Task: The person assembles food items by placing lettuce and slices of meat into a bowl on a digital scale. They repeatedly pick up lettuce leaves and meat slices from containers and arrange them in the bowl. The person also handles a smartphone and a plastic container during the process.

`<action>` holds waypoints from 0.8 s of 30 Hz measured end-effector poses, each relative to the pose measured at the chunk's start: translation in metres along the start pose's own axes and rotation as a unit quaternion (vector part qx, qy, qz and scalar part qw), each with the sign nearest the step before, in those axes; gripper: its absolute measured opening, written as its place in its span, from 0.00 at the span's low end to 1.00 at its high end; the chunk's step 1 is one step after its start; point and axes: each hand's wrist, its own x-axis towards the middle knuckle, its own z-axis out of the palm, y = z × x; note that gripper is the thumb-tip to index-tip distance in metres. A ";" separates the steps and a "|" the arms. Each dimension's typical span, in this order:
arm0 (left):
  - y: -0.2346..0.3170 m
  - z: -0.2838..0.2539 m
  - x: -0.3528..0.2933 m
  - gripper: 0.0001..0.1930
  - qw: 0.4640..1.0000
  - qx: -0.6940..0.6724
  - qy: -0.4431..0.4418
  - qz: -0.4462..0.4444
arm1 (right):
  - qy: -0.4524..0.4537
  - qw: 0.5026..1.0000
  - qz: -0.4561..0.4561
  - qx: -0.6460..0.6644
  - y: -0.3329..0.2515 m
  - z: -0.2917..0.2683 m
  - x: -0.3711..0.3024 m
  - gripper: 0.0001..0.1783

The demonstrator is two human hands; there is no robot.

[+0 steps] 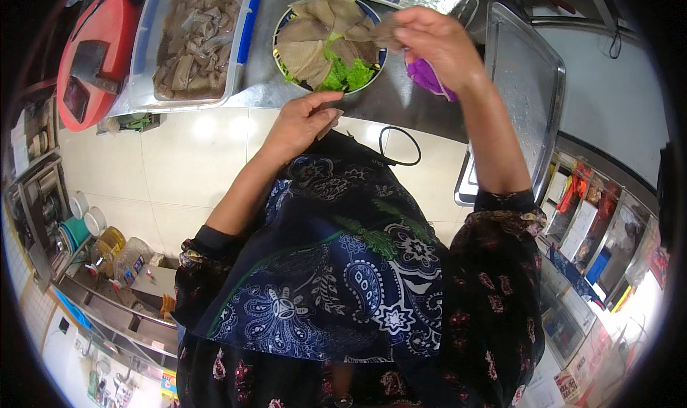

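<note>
the apron (336, 265) fills the foreground, and the left hand (304, 122) rests at the counter (401, 100) edge, fingers loosely together and holding nothing. the right hand (436, 43) pinches a slice (386, 32) over the plate's (280, 29) rim, where more slices lie on lettuce (343, 72) beside a tub (193, 36).

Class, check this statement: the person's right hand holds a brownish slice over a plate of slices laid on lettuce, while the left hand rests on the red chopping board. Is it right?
Not quite. In the head view, the left hand is at the counter edge, well away from the red chopping board. The rest stands: the right hand holds a brownish slice over the plate with lettuce.
</note>
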 end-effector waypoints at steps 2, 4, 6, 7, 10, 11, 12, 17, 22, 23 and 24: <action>-0.011 -0.003 0.003 0.18 0.993 0.111 0.003 0.043 | -0.014 0.999 0.024 0.033 0.005 0.024 0.010 0.11; -0.009 -0.002 -0.001 0.18 0.995 0.097 0.008 0.030 | -0.032 0.996 0.049 0.064 0.013 0.039 0.018 0.12; -0.007 -0.002 -0.003 0.18 0.994 0.103 0.015 0.026 | 0.007 0.989 0.033 0.144 0.012 0.053 0.023 0.13; -0.007 -0.002 -0.003 0.19 0.993 0.116 0.020 0.028 | 0.027 0.982 0.025 0.184 0.012 0.058 0.026 0.13; -0.009 -0.002 -0.002 0.19 0.989 0.139 0.031 0.043 | 0.047 0.986 0.062 0.145 0.042 0.067 0.034 0.16; -0.010 -0.002 -0.001 0.19 0.988 0.144 0.033 0.050 | 0.052 0.989 0.083 0.114 0.049 0.067 0.036 0.16; -0.008 -0.003 -0.002 0.19 0.990 0.133 0.032 0.037 | 0.031 0.987 0.135 0.086 0.046 0.066 0.033 0.17; -0.006 -0.006 -0.003 0.20 0.993 0.111 0.029 0.025 | 0.051 0.982 0.138 0.117 0.051 0.072 0.027 0.20; -0.002 -0.007 -0.005 0.20 0.992 0.115 0.033 0.031 | 0.072 0.980 0.128 0.132 0.046 0.075 0.022 0.22; -0.001 -0.008 -0.005 0.21 0.990 0.128 0.035 0.036 | 0.073 0.978 0.137 0.142 0.044 0.075 0.021 0.23; -0.003 -0.007 -0.004 0.21 0.989 0.134 0.041 0.049 | 0.074 0.975 0.147 0.151 0.041 0.074 0.019 0.23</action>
